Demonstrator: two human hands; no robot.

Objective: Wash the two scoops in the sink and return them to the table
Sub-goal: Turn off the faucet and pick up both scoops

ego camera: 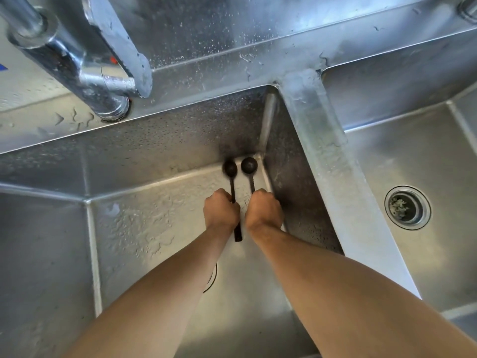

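Here: wet steel sink (pixel 322 151) | each hand grips 1 scoop

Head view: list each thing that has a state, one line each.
left hand: gripping left scoop's handle
right hand: gripping right scoop's handle
left scoop: held over basin
right scoop: held over basin
faucet: no water stream visible
sink: wet, droplets

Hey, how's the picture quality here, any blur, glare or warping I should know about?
Head view: wide-angle warping bends the sink edges; the left scoop bowl is slightly motion-blurred, the right scoop sharper; soft glare on the faucet.
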